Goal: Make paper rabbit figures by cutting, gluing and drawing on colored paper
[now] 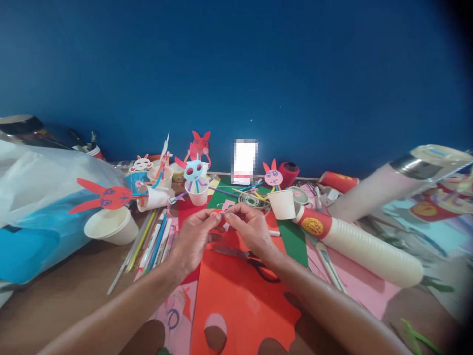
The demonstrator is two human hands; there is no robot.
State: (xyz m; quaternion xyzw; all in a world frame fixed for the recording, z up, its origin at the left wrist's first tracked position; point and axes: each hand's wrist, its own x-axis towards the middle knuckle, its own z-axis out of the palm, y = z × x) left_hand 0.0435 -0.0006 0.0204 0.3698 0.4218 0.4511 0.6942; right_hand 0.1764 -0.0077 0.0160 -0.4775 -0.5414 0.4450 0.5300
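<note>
My left hand (195, 235) and my right hand (252, 226) meet above the middle of the desk, thumbs and fingertips pinched together. Something small sits between the fingertips, mostly hidden; I cannot make out what it is. Scissors (264, 270) with dark handles lie just below the hands on a sheet of orange paper (244, 301), which has rounded pieces cut from it. Beyond the hands, paper cups carry paper animal faces: a light blue one (194, 170), a pink one (273, 177) and a red one (111, 195) with long ears.
Markers (159, 244) and straws lie to the left, near a plastic bag (48, 207). A long stack of paper cups (369, 251) lies at the right, below a large cylinder (373, 190). A bright phone-like screen (244, 161) leans against the blue wall (236, 74).
</note>
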